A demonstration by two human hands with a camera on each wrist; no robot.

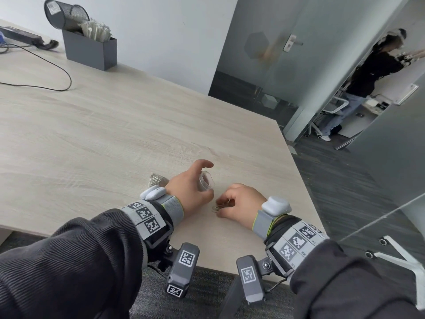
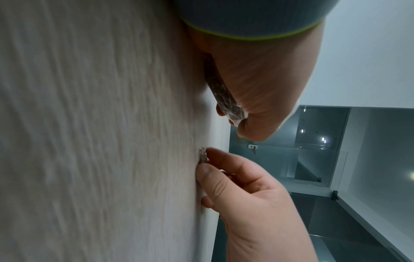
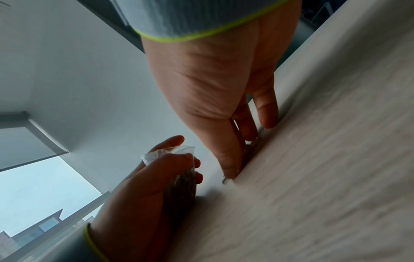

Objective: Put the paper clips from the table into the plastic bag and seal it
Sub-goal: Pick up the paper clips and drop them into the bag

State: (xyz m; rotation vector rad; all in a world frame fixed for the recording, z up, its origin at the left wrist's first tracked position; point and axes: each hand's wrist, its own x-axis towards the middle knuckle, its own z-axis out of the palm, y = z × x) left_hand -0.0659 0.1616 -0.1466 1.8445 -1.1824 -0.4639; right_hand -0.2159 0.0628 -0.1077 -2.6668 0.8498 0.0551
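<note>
- Head view: the right hand (image 1: 239, 203) has thumb and fingers curled down on a small cluster of paper clips (image 1: 219, 204) lying on the wooden table (image 1: 115, 125) near its front edge, pinching at them.
- Just beside it, the left hand (image 1: 192, 187) holds the clear plastic bag (image 1: 206, 181) with curled fingers, mouth open toward the clips; the bag looks partly filled.
- A second heap of clips (image 1: 157, 179) lies beyond the left wrist.
- Handling, as a judgement: the clips are light, stiff, slick wire that tangles and lies flat, so sliding and pinching several works best; the bag is thin, limp film, best held at its rim.
- No brand or writing is readable; only coded square markers (image 1: 147, 218) on the wrist bands.
</note>
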